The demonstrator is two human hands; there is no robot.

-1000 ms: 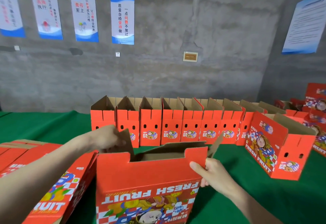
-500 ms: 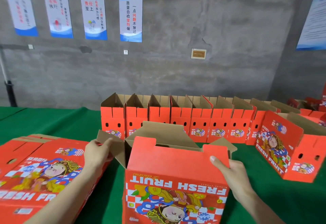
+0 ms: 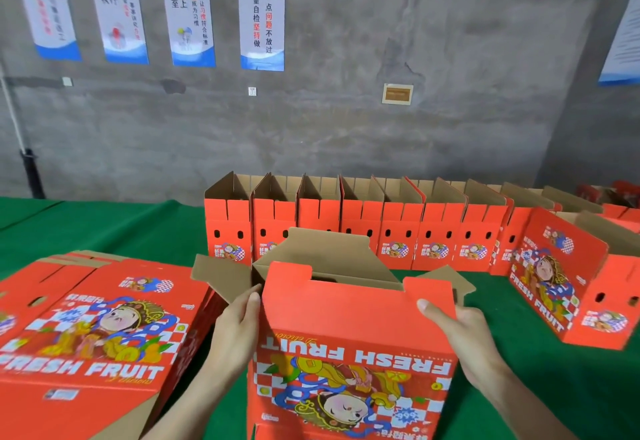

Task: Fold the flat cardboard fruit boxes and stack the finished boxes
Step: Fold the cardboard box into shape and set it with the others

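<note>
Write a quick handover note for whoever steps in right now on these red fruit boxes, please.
Left hand holds the left edge of the half-formed box; right hand grips its right edge, thumb on the front panel.
Its flaps stand open.
Done: row of folded boxes at the back, a single folded box at right.
Left: finish this box, then fold the flat boxes lying on the green table at left.

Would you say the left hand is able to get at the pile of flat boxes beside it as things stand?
Probably yes: the pile of flat boxes lies right beside the left hand, with nothing between them. That hand holds the half-folded box, though, so it would have to let go first.
</note>
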